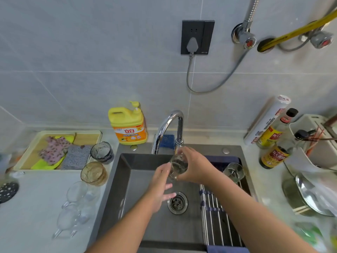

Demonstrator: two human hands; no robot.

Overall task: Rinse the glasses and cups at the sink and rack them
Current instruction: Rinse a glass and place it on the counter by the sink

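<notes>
Clear glass tumbler (177,167): tilted, gripped by right hand (194,166) over dark steel sink (138,179).
Smoky grey ribbed cup (102,152): upright, pale counter (36,207).
Amber ribbed cup (94,173): upright, just beside it.
Two clear stemmed glasses (76,193): lying sideways nearby.
Clear ribbed glass (234,172): sideways on steel-rod rack (217,212).

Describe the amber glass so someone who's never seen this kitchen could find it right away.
Start at the sink; on the counter just left of it stand two tinted tumblers. The amber glass is the nearer one, brownish; the grey glass stands behind it.

Right hand (193,167) grips glass (177,168) (left fingers (168,195) straight).
</notes>
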